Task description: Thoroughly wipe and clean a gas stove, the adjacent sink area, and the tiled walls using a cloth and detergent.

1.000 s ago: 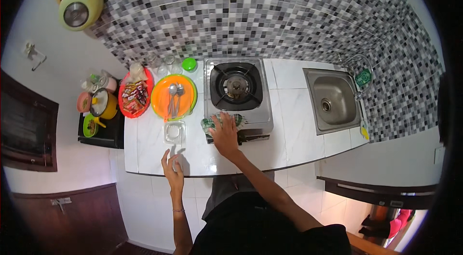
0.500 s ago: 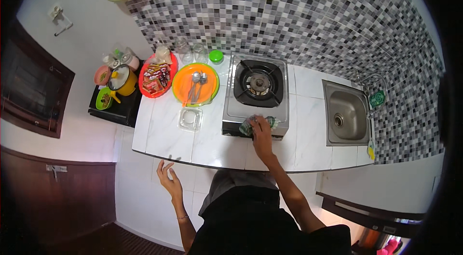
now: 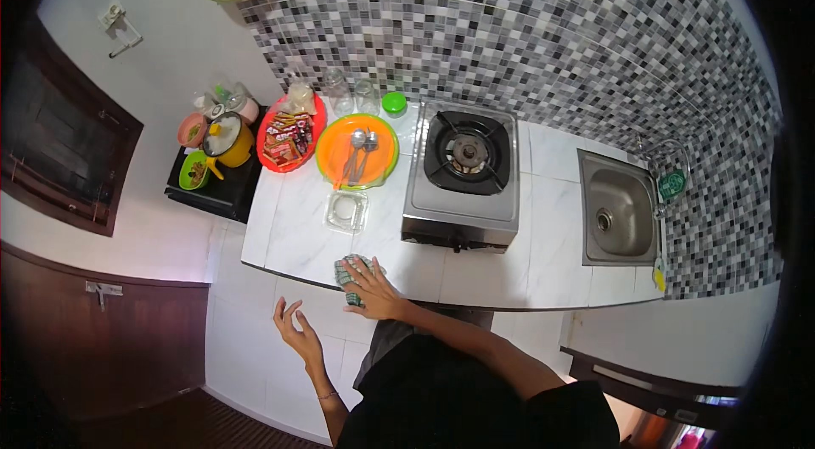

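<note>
A green-and-white checked cloth (image 3: pixel 350 272) lies bunched at the front edge of the white tiled counter (image 3: pixel 297 247). My right hand (image 3: pixel 373 289) presses on it with the fingers spread over its top. My left hand (image 3: pixel 297 333) hangs in the air in front of the counter, holding nothing, its fingers apart and slightly curled. Just beyond the cloth is a clear square container (image 3: pixel 345 226). To the right stands the single-burner gas stove (image 3: pixel 458 210), its knob at the front.
Orange and green plates (image 3: pixel 384 156) with two spoons on top, a red tray (image 3: pixel 273 159) of sachets, glass jars (image 3: pixel 367 97) and a green-lidded jar (image 3: pixel 394 104) line the back. A steel sink (image 3: pixel 615 245) is at right. A yellow pot (image 3: pixel 240 148) stands at far left.
My right hand has carried the cloth from the stove's front leftward and down to the counter's front edge. My left hand stays raised in nearly the same place. The view has shifted slightly.
</note>
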A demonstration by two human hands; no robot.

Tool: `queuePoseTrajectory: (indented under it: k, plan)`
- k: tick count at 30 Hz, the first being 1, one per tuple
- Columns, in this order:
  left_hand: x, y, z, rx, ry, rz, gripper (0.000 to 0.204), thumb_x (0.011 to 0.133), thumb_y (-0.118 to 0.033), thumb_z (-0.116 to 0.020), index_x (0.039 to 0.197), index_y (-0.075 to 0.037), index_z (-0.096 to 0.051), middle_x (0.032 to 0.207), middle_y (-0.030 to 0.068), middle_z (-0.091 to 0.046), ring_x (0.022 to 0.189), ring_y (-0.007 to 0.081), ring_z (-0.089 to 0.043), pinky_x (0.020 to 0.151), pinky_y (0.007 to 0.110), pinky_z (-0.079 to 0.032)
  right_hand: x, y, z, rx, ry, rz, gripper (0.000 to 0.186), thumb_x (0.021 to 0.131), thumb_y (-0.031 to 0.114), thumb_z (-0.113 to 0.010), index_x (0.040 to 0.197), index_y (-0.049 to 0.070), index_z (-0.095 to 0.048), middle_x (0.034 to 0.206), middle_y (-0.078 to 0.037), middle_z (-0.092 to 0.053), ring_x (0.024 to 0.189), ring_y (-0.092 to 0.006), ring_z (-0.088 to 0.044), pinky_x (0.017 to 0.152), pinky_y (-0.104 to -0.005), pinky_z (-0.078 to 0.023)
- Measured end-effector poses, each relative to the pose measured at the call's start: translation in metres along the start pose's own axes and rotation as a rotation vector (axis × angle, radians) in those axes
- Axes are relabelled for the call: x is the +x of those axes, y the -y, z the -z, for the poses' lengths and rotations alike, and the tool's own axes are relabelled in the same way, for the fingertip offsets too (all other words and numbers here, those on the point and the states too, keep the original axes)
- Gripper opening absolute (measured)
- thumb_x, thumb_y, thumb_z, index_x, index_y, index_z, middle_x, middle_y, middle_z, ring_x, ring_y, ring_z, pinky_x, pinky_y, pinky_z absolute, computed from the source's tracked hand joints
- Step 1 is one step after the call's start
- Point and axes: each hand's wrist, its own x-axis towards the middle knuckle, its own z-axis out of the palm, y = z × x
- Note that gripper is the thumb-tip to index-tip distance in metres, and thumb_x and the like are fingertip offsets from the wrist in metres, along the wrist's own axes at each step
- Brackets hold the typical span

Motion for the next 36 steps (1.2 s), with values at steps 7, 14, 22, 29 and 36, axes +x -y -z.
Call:
queuePoseTrajectory:
  k: [7, 14, 22, 29, 36]
  plan:
    - [0.001, -0.005, -0.015, -0.034, -0.004, -0.026, 0.019, 0.103, -0.007, -0.056, 0.114, -0.003, -0.071, 0.144, 0.0201, -0.055, 0.131, 0.0384, -0.054, 0.111, 0.049, -0.043, -0.031, -0.073, 0.027, -0.083, -0.121, -0.058, 0.03, 0.097, 0.035, -0.064, 0.113, 0.01, -0.068, 0.168, -0.013, -0.032, 0.156, -0.0363, -0.025, 0.123, -0.065, -0.018]
    - [0.009, -0.014, -0.049, -0.072, 0.156, -0.111, 0.019, 0.105, -0.009, -0.054, 0.112, -0.003, -0.071, 0.143, 0.0199, -0.055, 0.13, 0.0373, -0.055, 0.11, 0.048, -0.043, -0.208, -0.113, 0.086, -0.224, -0.16, -0.417, 0.038, 0.1, 0.043, -0.06, 0.114, 0.008, -0.07, 0.17, -0.011, -0.03, 0.158, -0.0383, -0.021, 0.125, -0.0628, -0.017]
    - [0.018, -0.043, -0.085, -0.108, 0.26, -0.102, 0.021, 0.101, -0.001, -0.056, 0.112, -0.007, -0.072, 0.144, 0.0183, -0.056, 0.13, 0.0357, -0.055, 0.095, 0.044, -0.049, -0.393, -0.139, 0.157, -0.267, -0.097, -0.87, 0.029, 0.092, 0.031, -0.071, 0.11, 0.009, -0.072, 0.167, -0.015, -0.034, 0.157, -0.0399, -0.024, 0.127, -0.0593, -0.016]
    - [0.008, -0.085, -0.111, -0.08, 0.293, -0.253, 0.02, 0.101, -0.003, -0.056, 0.112, -0.006, -0.072, 0.143, 0.0194, -0.056, 0.131, 0.0371, -0.055, 0.105, 0.047, -0.047, -0.359, -0.212, 0.187, -0.451, -0.667, -1.162, 0.035, 0.093, 0.017, -0.069, 0.125, 0.007, -0.06, 0.151, -0.023, -0.05, 0.147, -0.0457, -0.037, 0.122, -0.0583, -0.028]
    - [-0.025, -0.133, -0.128, -0.1, 0.316, -0.267, 0.018, 0.103, -0.01, -0.056, 0.11, -0.007, -0.072, 0.141, 0.0194, -0.056, 0.131, 0.0378, -0.054, 0.11, 0.049, -0.043, -0.261, -0.17, 0.147, -0.269, -0.281, -0.513, 0.05, 0.098, 0.033, -0.062, 0.143, 0.012, -0.057, 0.161, -0.014, -0.041, 0.154, -0.0374, -0.029, 0.124, -0.061, -0.022]
